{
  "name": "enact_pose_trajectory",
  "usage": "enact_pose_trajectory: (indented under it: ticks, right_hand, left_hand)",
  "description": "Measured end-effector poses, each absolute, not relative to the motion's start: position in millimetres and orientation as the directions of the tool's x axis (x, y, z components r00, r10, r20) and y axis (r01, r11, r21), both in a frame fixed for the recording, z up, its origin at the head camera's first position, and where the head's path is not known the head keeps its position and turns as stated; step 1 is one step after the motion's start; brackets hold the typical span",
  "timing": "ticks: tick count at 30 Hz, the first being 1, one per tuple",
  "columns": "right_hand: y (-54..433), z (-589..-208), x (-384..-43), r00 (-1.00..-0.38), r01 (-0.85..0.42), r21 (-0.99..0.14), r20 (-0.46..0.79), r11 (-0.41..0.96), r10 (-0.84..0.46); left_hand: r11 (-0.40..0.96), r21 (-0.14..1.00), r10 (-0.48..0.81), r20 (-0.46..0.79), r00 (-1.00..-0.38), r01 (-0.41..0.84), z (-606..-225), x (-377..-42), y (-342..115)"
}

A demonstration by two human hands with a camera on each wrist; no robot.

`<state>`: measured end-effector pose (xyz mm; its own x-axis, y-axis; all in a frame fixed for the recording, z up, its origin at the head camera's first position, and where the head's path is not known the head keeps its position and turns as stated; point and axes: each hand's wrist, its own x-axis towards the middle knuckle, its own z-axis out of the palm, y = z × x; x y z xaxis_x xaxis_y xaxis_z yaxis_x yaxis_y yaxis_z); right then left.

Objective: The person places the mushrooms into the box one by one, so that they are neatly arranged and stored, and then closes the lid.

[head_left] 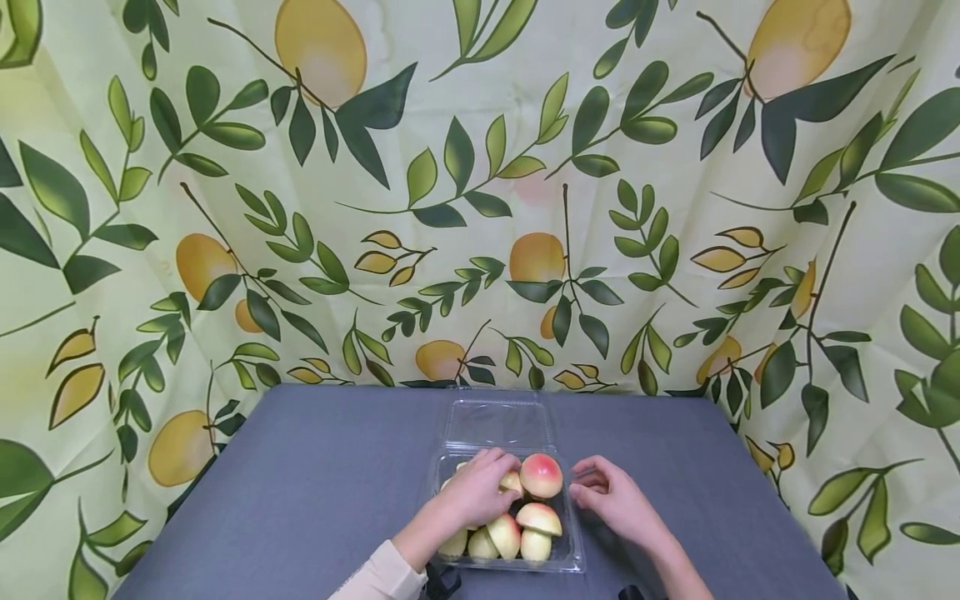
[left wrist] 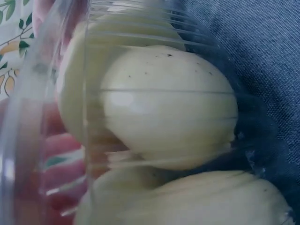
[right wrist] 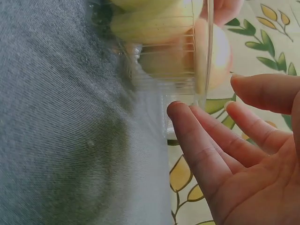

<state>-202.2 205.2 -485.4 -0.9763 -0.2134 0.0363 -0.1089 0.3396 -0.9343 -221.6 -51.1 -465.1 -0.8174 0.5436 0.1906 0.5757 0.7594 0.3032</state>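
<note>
A clear plastic clamshell box [head_left: 577, 550] holds several cream, mushroom-shaped pieces with red-tinted caps. My left hand [head_left: 476, 492] reaches over its left side, thumb and fingers curled round one mushroom-shaped piece [head_left: 512, 482] in the back row. Just right of that, a round red-topped cap [head_left: 542, 476] sits at the box's back right corner. A mushroom-shaped piece [head_left: 538, 532] lies toward the front right. Through the ribbed wall, the left wrist view shows a pale, speckled piece [left wrist: 171, 105] up close. Beside the box's right wall, my right hand [head_left: 611, 500] holds nothing, fingers loosely bent.
The box's hinged clear lid [head_left: 498, 423] lies folded back behind it. Grey-blue cloth covers the table [head_left: 322, 483]. A curtain [head_left: 465, 317] printed with leaves and fruit hangs behind the table's far edge and along both sides.
</note>
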Motion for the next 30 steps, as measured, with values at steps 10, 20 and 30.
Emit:
enact_pose_trajectory:
  ticks: [10,20,30]
  right_hand:
    - [201.2,-481.1,-212.1,-0.985,-0.138,-0.875,0.071,0.464,-0.159]
    - [192.4,-471.9,-228.2,-0.989,-0.148,-0.806,0.103,0.573,-0.11]
    - [186.3,-467.1,-241.3,-0.988,-0.147,-0.761,0.14,0.632,-0.062]
  left_hand:
    - [0.753,0.3,0.535,0.241,-0.81,0.587,-468.8,-221.6,-59.8]
    - [0.745,0.363,0.48,0.29,-0.828,0.559,-455.5,-221.4,-76.3]
    - [0.746,0.476,0.365,0.292,-0.884,0.465,-445.1,-229.6,-104.2]
